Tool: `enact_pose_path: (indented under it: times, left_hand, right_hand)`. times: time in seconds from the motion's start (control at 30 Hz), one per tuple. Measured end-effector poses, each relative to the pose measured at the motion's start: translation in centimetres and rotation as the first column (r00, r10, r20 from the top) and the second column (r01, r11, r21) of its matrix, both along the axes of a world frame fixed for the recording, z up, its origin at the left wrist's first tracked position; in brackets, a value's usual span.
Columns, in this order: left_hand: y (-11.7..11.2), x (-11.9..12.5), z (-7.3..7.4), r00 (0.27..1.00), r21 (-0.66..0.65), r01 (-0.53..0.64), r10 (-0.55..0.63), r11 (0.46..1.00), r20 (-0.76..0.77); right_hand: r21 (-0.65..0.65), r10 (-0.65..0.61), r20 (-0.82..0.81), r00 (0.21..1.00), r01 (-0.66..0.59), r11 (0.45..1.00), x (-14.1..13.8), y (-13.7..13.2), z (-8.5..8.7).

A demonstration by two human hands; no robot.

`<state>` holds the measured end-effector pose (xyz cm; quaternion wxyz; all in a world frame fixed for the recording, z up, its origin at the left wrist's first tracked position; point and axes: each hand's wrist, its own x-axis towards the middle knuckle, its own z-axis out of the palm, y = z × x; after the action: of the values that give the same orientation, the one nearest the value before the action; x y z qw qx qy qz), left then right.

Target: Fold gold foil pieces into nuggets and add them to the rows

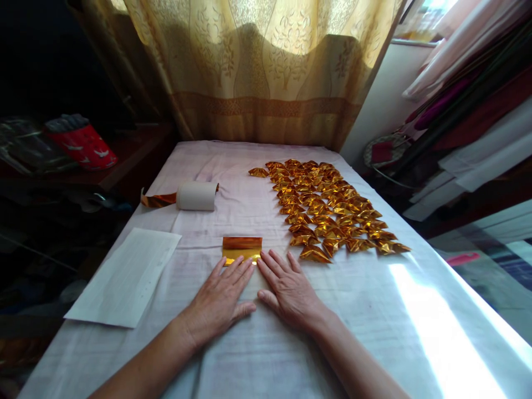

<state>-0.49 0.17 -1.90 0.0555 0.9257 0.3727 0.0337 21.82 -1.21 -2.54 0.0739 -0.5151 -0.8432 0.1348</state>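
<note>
A small sheet of shiny gold foil paper [242,246] lies on the cloth-covered table, a coppery band along its far edge. My left hand [220,296] rests flat, its fingertips on the sheet's near edge. Beside it, my right hand [286,288] lies palm down with fingers stretched out, the fingertips at the sheet's near right corner. Both thumbs point inward without meeting. To the right of the sheet, several rows of folded gold foil ingots [320,205] spread over the table.
A whitish roll [196,197] with gold foil trailing from it lies at the back left. In front of it is a white paper sheet [124,277]. A red holder [85,145] stands on a dark side surface. Curtains [266,72] hang behind; clothes hang at right.
</note>
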Motion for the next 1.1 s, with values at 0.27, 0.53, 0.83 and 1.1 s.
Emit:
enact_pose_path:
  times: [0.27, 0.53, 0.83, 1.1]
  left_hand:
    - [0.6, -3.4, 0.4, 0.994, 0.043, -0.098, 0.096, 0.994, 0.058]
    - [4.1, -2.6, 2.2, 0.989, 0.125, -0.127, 0.117, 0.984, 0.091]
    - [3.9, -2.2, 1.8, 0.999, 0.358, -0.045, 0.041, 0.933, 0.018]
    - [4.0, -2.1, 1.3, 0.989, 0.383, -0.136, 0.102, 0.914, 0.108]
  right_hand:
    - [0.017, -0.027, 0.000, 1.000, 0.027, 0.999, -0.3, 0.0, 0.4]
    - [0.085, -0.064, 0.035, 0.997, 0.060, 0.995, -1.5, 1.9, 3.5]
    - [0.164, -0.037, 0.029, 0.999, 0.032, 0.986, -1.9, 3.7, 3.0]
    - [0.243, -0.026, -0.073, 0.997, 0.043, 0.969, -1.2, 3.7, 1.9]
